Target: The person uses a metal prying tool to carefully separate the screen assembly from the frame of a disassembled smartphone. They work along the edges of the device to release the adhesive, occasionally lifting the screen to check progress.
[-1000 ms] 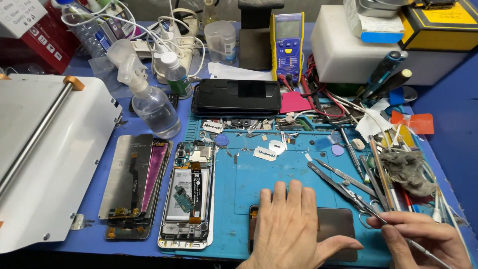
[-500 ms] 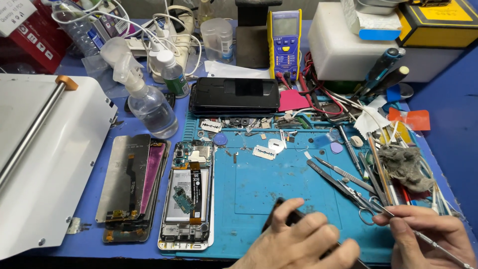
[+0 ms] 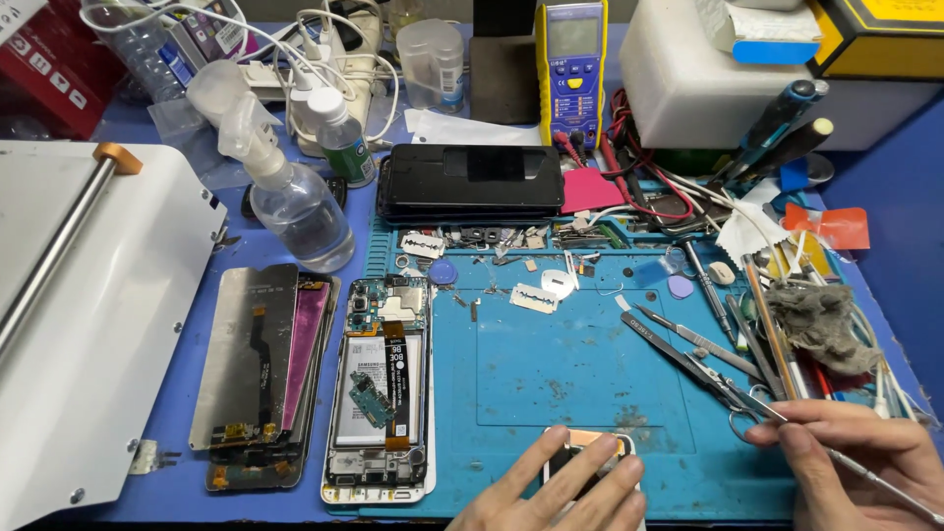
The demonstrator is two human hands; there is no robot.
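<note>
Left hand point(image 3: 565, 487) lay open, fingers pinning small thin phone part point(image 3: 590, 444) on blue mat point(image 3: 551, 364); looked light, fragile, best held by edges; right hand point(image 3: 865, 457) pinched metal probe point(image 3: 836, 454)

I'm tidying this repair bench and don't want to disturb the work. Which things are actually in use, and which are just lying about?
In use:
left hand pressing on the small dark part
right hand holding a thin metal tool

Lying about:
opened phone
spray bottle
yellow multimeter
tweezers

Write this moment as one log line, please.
left hand: pressing small flat part | right hand: holding thin metal tool | surface: blue mat
</note>
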